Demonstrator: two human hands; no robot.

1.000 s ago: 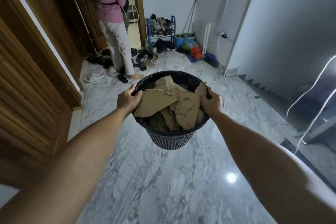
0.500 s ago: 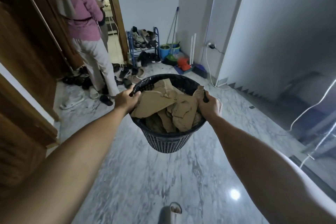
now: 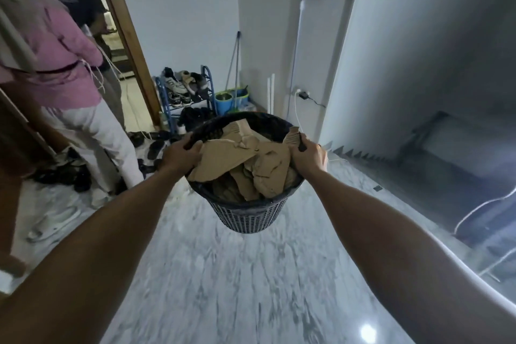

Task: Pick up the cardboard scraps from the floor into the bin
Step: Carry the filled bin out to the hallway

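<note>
A dark mesh bin [image 3: 247, 216] hangs in the air in front of me, above the marble floor. Brown cardboard scraps [image 3: 245, 159] fill it to the brim and stick up over the edge. My left hand [image 3: 181, 155] grips the bin's left rim, fingers curled over it. My right hand [image 3: 308, 156] grips the right rim, with a small scrap pinned under the fingers against the rim.
Two people stand at the left by a wooden door frame [image 3: 125, 36], one in a pink top [image 3: 55, 58]. Shoes lie scattered on the floor [image 3: 69, 173]. A blue shoe rack [image 3: 184, 95], buckets [image 3: 231, 99] and a mop stand by the far wall. Steps [image 3: 363, 159] descend at the right.
The bin stays held in both hands and has come higher in view. The camera has tilted up and moved forward, so the people and shoe rack are closer.
</note>
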